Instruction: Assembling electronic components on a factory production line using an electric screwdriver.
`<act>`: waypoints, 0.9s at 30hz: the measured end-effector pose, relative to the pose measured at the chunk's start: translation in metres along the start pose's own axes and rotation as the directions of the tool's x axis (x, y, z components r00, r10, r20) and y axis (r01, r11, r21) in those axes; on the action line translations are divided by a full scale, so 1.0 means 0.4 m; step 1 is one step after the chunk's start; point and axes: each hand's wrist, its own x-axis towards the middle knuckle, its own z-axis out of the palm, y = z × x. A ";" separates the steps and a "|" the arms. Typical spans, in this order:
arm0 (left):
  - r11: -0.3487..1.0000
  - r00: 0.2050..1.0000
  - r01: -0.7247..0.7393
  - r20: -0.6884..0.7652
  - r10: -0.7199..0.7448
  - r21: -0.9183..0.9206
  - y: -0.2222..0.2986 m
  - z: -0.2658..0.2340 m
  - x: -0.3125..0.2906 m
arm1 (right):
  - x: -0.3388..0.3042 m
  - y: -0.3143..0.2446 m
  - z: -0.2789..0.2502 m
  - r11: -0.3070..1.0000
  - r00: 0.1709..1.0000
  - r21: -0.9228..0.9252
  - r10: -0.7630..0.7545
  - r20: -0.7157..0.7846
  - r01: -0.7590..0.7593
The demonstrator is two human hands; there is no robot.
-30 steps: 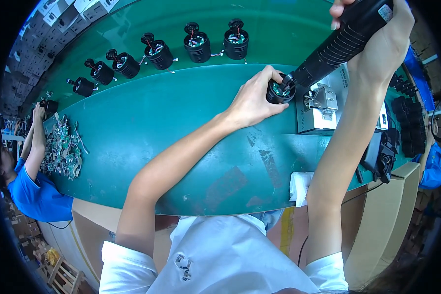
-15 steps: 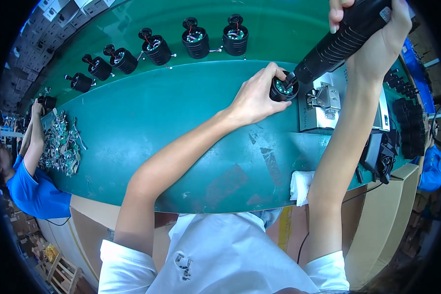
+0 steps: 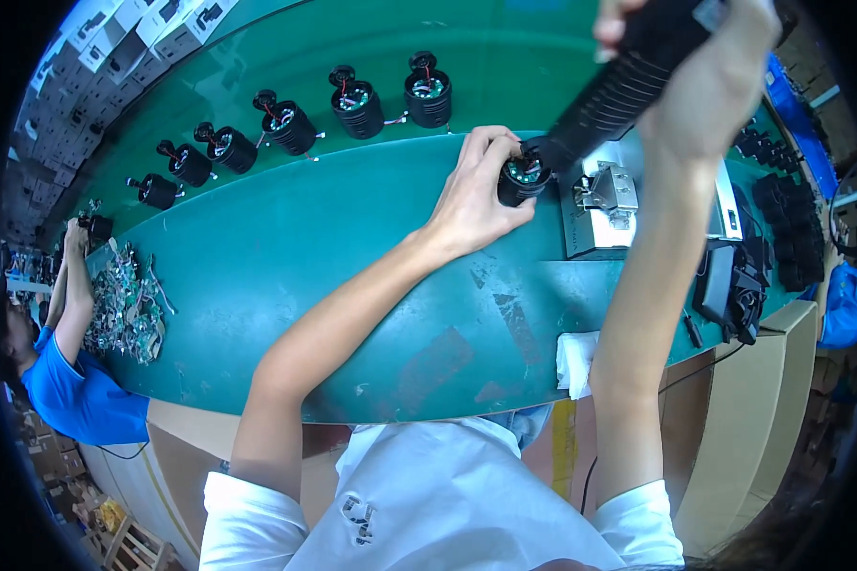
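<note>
My left hand [image 3: 468, 197] is closed around a black cylindrical housing [image 3: 517, 194] and keeps it on the green table, its open top showing a round circuit board and wires. My right hand [image 3: 707, 100], blurred by motion, grips a thick black electric screwdriver [image 3: 607, 103]. The tool slants down to the left, its tip at the housing's rim. Whether the tip touches a screw cannot be seen. Fingers also show on the tool's far side.
Several similar housings [image 3: 357, 109] with wired caps stand along the back. A metal box [image 3: 581, 233] sits right of my left hand. Loose circuit boards [image 3: 124, 305] lie at left, near a co-worker in blue [image 3: 86, 390]. At right are a black device [image 3: 719, 281] and black parts [image 3: 788, 228].
The whole view has shifted, so most table things appear farther left. My right hand and the screwdriver have moved and are now blurred. The left hand still holds the housing.
</note>
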 end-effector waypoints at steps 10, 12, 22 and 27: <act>0.995 0.992 0.041 0.126 -0.029 -0.092 0.018 -0.004 0.030 | 0.116 -0.032 -0.146 0.952 0.991 -0.285 -0.131 -0.036 0.115; 0.975 0.985 0.085 0.163 -0.051 -0.207 -0.006 -0.014 0.029 | 0.102 -0.024 -0.111 0.978 0.996 -0.206 -0.039 -0.081 0.022; 0.902 0.938 0.213 0.338 -0.080 -0.377 -0.041 -0.016 0.030 | 0.102 0.060 -0.132 0.991 0.990 -0.104 0.070 -0.120 -0.083; 0.911 0.931 0.221 0.352 -0.091 -0.348 -0.037 -0.016 0.035 | 0.108 0.090 -0.130 0.993 0.990 -0.082 0.076 -0.115 -0.086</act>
